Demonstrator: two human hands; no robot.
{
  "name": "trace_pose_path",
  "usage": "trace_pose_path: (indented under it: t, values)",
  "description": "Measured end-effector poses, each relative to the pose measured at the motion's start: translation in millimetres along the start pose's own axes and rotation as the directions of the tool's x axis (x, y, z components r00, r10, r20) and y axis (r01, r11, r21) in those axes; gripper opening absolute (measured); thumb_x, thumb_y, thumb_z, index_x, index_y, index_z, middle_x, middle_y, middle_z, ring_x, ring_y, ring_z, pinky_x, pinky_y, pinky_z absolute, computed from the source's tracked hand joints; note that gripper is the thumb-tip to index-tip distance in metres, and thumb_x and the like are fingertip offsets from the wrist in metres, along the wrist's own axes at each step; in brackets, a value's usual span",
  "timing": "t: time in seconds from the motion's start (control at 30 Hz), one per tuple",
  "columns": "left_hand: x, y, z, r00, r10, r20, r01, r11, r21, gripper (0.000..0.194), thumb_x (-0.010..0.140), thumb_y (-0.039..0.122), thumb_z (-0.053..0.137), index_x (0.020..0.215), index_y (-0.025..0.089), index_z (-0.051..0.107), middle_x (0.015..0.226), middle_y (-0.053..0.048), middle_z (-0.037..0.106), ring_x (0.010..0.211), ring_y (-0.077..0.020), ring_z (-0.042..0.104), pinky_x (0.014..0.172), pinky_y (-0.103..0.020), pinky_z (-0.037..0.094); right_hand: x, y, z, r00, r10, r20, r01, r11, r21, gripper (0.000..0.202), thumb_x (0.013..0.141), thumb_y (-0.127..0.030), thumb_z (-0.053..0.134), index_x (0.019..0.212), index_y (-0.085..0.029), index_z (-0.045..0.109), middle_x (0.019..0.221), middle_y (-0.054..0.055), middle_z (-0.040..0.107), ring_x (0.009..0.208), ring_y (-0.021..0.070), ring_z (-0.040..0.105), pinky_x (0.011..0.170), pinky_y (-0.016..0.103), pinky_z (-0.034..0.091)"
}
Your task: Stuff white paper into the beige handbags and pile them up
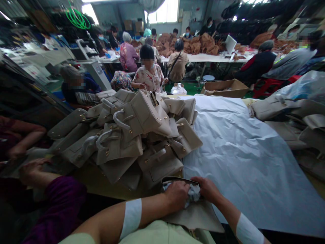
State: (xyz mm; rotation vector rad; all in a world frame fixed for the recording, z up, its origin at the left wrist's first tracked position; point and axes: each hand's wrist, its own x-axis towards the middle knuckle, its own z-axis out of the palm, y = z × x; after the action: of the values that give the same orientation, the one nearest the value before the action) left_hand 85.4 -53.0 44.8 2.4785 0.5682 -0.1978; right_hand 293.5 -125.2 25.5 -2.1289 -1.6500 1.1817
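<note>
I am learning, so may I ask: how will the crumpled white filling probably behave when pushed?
The crumpled white filling looks light and soft, judging by its thin, loose folds. It would likely squash rather than roll, as it sits bunched at the mouth of the bag, by the left hand.

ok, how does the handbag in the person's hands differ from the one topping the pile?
Support: the held handbag has the left hand at its open mouth and the right hand on its rim; the top handbag rests tilted on other handbags.
Handle: a handle arches from the top handbag; none can be made out on the held handbag.
Shared: greyish-beige colour.
</note>
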Motion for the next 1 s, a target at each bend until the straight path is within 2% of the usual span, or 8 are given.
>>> trace_pose_path:
  t: [0.07, 0.17, 0.33, 0.43, 0.53, 0.67, 0.87, 1.0]
  values:
    - [-21.4, -4.6, -17.8, 0.996, -0.011, -0.091, 0.009, 1.0, -0.022, 0.035, 0.099, 0.036, 0.074, 0.129, 0.017, 0.072, 0.13, -0.016, 0.073, 0.123, -0.0322, 0.068, 0.108, -0.046, 0.057, -0.5, 1.0, -1.6, 1.0, -0.012, -0.007, 0.012, 1.0, 0.027, 0.051, 0.079, -0.015, 0.051, 0.118, -0.021, 0.084, 0.118, 0.009, 0.085, 0.112, 0.0281, 0.078, 0.099, 0.038, 0.055]
    - [-40.4, -13.3, -29.4, 0.999, 0.032, 0.01, -0.032, 0.999, 0.031, 0.022, 0.102, 0.041, 0.071, 0.111, 0.022, 0.077, 0.117, -0.01, 0.076, 0.115, -0.029, 0.068, 0.099, -0.04, 0.058, -0.1, 4.8, -6.6, 0.999, -0.035, 0.037, 0.03, 0.993, 0.115, 0.044, 0.089, -0.03, 0.053, 0.118, -0.022, 0.084, 0.119, 0.01, 0.085, 0.112, 0.0293, 0.078, 0.101, 0.041, 0.057]
    - [-33.3, -11.3, -12.3, 0.997, 0.017, 0.075, -0.024, 0.996, 0.089, 0.037, 0.108, 0.053, 0.062, 0.115, 0.021, 0.078, 0.119, -0.01, 0.078, 0.115, -0.0307, 0.069, 0.098, -0.042, 0.057, -9.1, -4.8, -11.3, 0.996, -0.048, -0.072, 0.059, 0.986, 0.153, 0.057, 0.102, -0.055, 0.046, 0.137, -0.021, 0.076, 0.132, 0.014, 0.08, 0.123, 0.0291, 0.073, 0.111, 0.044, 0.055]
    - [-28.0, -2.9, -2.9, 0.997, -0.022, 0.074, 0.019, 0.999, 0.048, 0.053, 0.105, 0.063, 0.063, 0.129, 0.017, 0.074, 0.13, -0.014, 0.077, 0.122, -0.0348, 0.068, 0.103, -0.048, 0.057, -17.8, -24.6, -2.2, 0.981, -0.159, -0.11, 0.15, 0.985, -0.09, 0.07, 0.085, -0.04, 0.075, 0.151, -0.019, 0.066, 0.149, 0.016, 0.07, 0.137, 0.0329, 0.063, 0.119, 0.047, 0.049]
    - [-32.2, -7.9, -2.6, 0.996, -0.01, 0.084, 0.01, 1.0, -0.003, 0.058, 0.105, 0.06, 0.066, 0.14, 0.014, 0.068, 0.141, -0.016, 0.073, 0.13, -0.0352, 0.068, 0.111, -0.047, 0.055, -20.0, -31.8, 11.2, 0.99, -0.141, -0.029, 0.131, 0.965, -0.228, 0.075, 0.081, -0.015, 0.068, 0.155, -0.017, 0.063, 0.146, 0.015, 0.072, 0.134, 0.0314, 0.066, 0.117, 0.044, 0.052]
    - [-44.1, -39.3, -7.0, 0.962, 0.249, 0.109, -0.242, 0.968, -0.072, 0.031, 0.107, 0.04, 0.066, 0.127, 0.019, 0.075, 0.138, -0.01, 0.076, 0.128, -0.0274, 0.071, 0.113, -0.037, 0.053, -18.8, -12.8, 21.7, 0.979, -0.203, -0.015, 0.186, 0.924, -0.335, 0.074, 0.082, 0.0, 0.058, 0.154, -0.017, 0.065, 0.148, 0.015, 0.072, 0.132, 0.0292, 0.069, 0.115, 0.043, 0.053]
    - [-54.9, -70.3, 5.5, 0.892, 0.449, -0.047, -0.446, 0.893, 0.065, 0.038, 0.109, 0.04, 0.061, 0.135, 0.016, 0.074, 0.131, -0.012, 0.079, 0.117, -0.0264, 0.074, 0.106, -0.037, 0.055, -30.0, 8.2, 24.9, 0.822, -0.563, -0.079, 0.429, 0.705, -0.565, 0.036, 0.095, -0.008, 0.071, 0.123, -0.027, 0.08, 0.121, 0.006, 0.082, 0.113, 0.0255, 0.074, 0.104, 0.039, 0.055]
    - [-59.3, -71.3, 6.6, 0.94, 0.335, 0.065, -0.336, 0.942, 0.018, 0.039, 0.109, 0.046, 0.063, 0.139, 0.023, 0.072, 0.137, -0.008, 0.078, 0.128, -0.0276, 0.072, 0.125, -0.048, 0.043, -40.6, 20.6, 31.0, 0.786, -0.618, -0.022, 0.493, 0.647, -0.581, 0.034, 0.092, 0.0, 0.069, 0.11, -0.027, 0.08, 0.114, -0.002, 0.084, 0.107, 0.0214, 0.075, 0.101, 0.035, 0.054]
